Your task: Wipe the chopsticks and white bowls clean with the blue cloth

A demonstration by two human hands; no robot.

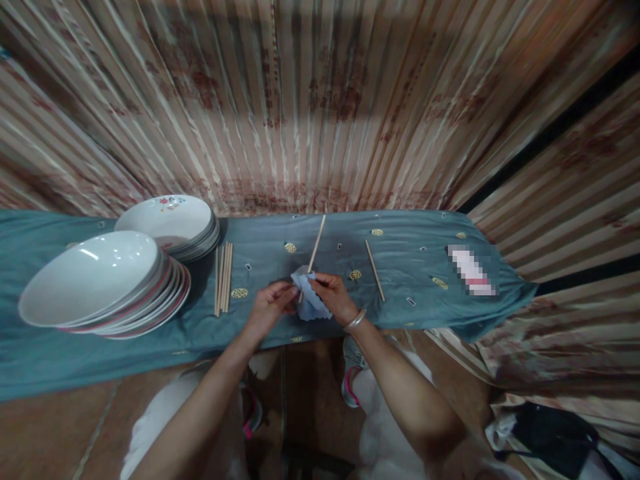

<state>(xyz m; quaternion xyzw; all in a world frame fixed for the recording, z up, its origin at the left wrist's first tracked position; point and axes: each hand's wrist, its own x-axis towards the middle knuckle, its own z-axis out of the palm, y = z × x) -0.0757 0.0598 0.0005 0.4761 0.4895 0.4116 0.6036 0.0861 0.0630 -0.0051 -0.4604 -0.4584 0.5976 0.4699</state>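
Note:
My right hand (333, 295) pinches a light blue scalloped cloth (314, 308), which is wrapped around a chopstick (317, 244). The stick slants up and away from the cloth, its upper part bare. Close beside it on the left, my left hand (274, 303) is closed, fingertips at the lower end of the same chopstick; the cloth and fingers partly hide the grip. Several chopsticks (227, 277) lie side by side on the table to the left of my hands. One single chopstick (375, 270) lies to the right.
Bowls are stacked at the left, a nearer stack (90, 277) and a farther one (173, 223). A blurred pinkish item (471, 270) lies at the right end of the blue-green tablecloth (345, 227). Pleated curtains (320, 133) hang behind. A dark bag-like thing (555, 433) sits low right.

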